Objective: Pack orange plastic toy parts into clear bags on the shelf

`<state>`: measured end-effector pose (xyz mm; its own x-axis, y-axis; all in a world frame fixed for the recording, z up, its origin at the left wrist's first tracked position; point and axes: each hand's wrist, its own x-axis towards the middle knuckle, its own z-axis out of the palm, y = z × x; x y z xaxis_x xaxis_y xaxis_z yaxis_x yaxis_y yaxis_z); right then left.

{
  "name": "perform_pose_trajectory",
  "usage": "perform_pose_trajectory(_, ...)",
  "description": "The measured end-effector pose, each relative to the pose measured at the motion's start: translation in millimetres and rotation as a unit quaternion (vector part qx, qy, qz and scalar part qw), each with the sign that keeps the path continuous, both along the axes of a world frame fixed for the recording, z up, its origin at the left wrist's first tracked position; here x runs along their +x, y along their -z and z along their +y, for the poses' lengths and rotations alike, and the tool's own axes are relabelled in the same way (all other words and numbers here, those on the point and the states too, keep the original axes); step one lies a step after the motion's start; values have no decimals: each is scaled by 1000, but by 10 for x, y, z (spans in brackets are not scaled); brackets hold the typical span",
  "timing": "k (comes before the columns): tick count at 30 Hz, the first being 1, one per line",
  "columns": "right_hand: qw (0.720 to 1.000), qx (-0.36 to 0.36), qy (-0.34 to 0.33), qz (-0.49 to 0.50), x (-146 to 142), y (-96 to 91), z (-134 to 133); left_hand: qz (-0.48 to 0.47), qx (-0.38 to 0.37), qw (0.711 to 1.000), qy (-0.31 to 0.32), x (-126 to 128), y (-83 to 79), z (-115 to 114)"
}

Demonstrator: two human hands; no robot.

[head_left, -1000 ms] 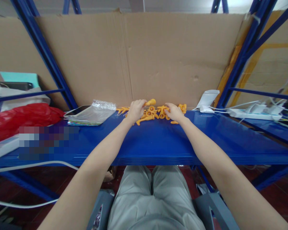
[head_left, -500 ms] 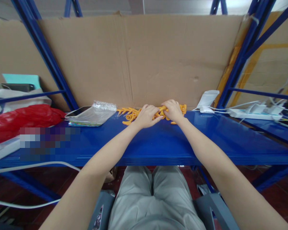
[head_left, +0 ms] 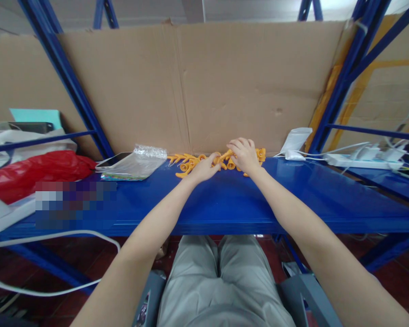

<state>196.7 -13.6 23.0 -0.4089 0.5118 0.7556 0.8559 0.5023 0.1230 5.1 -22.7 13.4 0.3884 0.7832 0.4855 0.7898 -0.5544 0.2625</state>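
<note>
Several yellow-orange plastic pieces [head_left: 184,167], some with round cup-like ends and some branched, lie in a row along the back of the blue shelf. My left hand [head_left: 205,170] is in the middle of them, its fingers closed around the end of one yellow plastic piece [head_left: 226,156]. That piece reaches across to my right hand [head_left: 245,155], whose curled fingers and thumb grip its other side. More yellow pieces show between and just below the hands, and others stick out to the right of my right hand. Fingers partly hide what is held.
A clear plastic bag [head_left: 132,164] lies left of the pieces. Farther left are a red plastic bag [head_left: 41,172] and a white cable [head_left: 54,235]. A white packet [head_left: 297,138] and a power strip [head_left: 361,161] are on the right. A cardboard sheet [head_left: 225,81] stands behind.
My left hand has shifted slightly left and its fingers have closed in, uncovering more yellow pieces between the hands. My right hand has risen slightly. The view has shifted a little.
</note>
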Motion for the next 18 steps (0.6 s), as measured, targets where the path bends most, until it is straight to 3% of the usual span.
perform_pose_trajectory(5, 999, -5, 0, 35, -9, -11, -15, 5, 45, 998, -50, -13, -190, 38)
perform_pose_trajectory(10, 994, -8, -32, 105, 59, -18, 32, -49, 104, 989, -94, 26, -381, 144)
perform_pose_trajectory(18, 985, -57, -125, 102, 33, 63, 145, -121, 153, 977, -88, -47, -22, 233)
